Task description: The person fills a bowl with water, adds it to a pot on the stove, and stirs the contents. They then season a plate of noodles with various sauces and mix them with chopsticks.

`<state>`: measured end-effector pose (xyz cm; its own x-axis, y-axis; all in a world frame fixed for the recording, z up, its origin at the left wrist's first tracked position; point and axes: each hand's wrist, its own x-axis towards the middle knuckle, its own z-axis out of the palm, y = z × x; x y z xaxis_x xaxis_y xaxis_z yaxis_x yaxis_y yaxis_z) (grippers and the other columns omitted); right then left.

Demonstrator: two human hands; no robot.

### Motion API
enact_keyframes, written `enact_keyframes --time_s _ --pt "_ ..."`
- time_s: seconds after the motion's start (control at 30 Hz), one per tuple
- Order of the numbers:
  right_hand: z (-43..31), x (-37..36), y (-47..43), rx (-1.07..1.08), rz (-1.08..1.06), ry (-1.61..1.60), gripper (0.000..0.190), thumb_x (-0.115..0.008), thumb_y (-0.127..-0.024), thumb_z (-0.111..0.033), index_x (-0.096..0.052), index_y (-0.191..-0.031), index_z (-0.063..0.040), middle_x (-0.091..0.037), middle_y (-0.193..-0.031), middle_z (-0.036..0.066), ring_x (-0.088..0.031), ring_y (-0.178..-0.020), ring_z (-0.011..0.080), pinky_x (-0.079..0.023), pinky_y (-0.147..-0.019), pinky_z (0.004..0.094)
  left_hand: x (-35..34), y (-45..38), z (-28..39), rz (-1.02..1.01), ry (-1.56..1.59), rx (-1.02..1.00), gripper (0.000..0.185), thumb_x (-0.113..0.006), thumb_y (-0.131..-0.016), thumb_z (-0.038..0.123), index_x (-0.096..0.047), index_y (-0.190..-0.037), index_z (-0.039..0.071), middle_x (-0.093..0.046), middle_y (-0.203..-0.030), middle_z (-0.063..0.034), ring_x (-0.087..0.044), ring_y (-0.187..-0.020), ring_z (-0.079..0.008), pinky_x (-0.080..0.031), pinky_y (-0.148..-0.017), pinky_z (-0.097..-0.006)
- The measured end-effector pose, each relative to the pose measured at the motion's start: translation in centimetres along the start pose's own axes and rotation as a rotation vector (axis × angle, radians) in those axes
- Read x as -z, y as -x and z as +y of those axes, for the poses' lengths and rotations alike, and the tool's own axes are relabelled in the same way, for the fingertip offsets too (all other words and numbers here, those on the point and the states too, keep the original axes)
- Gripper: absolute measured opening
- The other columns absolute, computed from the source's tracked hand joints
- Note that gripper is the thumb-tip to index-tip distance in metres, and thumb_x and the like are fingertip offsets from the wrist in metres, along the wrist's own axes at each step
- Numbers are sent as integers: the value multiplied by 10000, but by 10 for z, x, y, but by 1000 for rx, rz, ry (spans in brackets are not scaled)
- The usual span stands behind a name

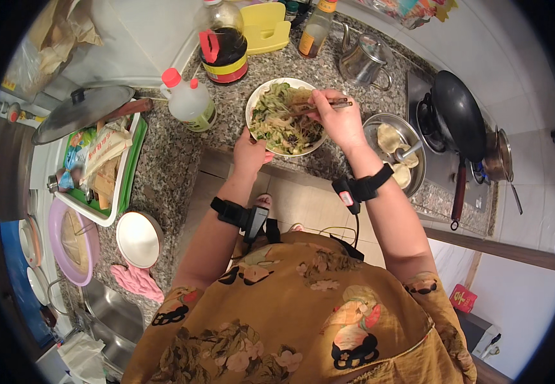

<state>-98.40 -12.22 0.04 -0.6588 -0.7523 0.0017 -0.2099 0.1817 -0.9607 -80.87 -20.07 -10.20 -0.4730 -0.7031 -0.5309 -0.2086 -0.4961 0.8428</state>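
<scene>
A round white-rimmed bowl point(252, 97) holds a mix of chopped green vegetables and thin noodles point(282, 117). My left hand point(250, 152) grips the bowl's near left rim. My right hand point(337, 117) holds a pair of wooden chopsticks point(301, 112), whose tips are in the food. Close to my right wrist, a steel pan point(419, 180) contains several pale round dough pieces point(389, 138) and a tool with a light handle point(410, 150).
A wok point(457, 115) and a small pot point(497, 156) sit on the gas stove at right. Behind the bowl stand a steel kettle point(365, 60), sauce bottles point(315, 31) and a jug point(191, 105). At left are a loaded tray point(136, 139), a white bowl point(138, 239), pink cloth point(138, 282) and a sink point(114, 307).
</scene>
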Motion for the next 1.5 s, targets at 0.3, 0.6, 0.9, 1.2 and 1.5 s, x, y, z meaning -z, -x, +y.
enact_keyframes --time_s 0.3,0.6,0.9,1.2,1.5 --pt "-10 62 12 -115 39 -131 225 -602 -1012 -205 -704 -1044 -7 -711 -894 74 -709 -706 153 -595 -653 254 4 -4 -6 -16 -9 5 499 -466 -955 18 -447 -1439 137 -640 -1136 -105 -720 -798 -218 -604 -681 -333" --pt "38 57 13 -314 145 -368 490 -491 -1055 -411 -652 -976 45 -696 -890 152 -724 -730 231 -628 -674 317 5 -3 -2 13 -47 17 458 -474 -967 29 -463 -1416 123 -639 -1146 -103 -724 -829 -225 -606 -691 -340" --pt "-40 67 -5 -35 -26 44 454 -543 -1035 -399 -694 -945 20 -699 -753 95 -712 -655 164 -570 -595 253 6 -6 -6 -7 -34 8 436 -481 -970 12 -485 -1392 122 -653 -1136 -97 -721 -807 -213 -606 -678 -334" --pt "-23 2 -54 458 -174 447 291 -628 -1001 -270 -709 -950 5 -682 -803 39 -611 -691 91 -505 -665 260 4 -8 -13 7 -19 -17 508 -479 -961 -10 -449 -1439 159 -652 -1111 -95 -715 -754 -194 -602 -633 -301" --pt "-7 62 -18 -18 -133 156 298 -657 -985 -261 -714 -876 10 -703 -763 45 -626 -691 83 -498 -653 227 1 -4 -7 -3 52 -30 535 -458 -960 -13 -397 -1470 138 -600 -1116 -118 -717 -798 -241 -626 -683 -341"
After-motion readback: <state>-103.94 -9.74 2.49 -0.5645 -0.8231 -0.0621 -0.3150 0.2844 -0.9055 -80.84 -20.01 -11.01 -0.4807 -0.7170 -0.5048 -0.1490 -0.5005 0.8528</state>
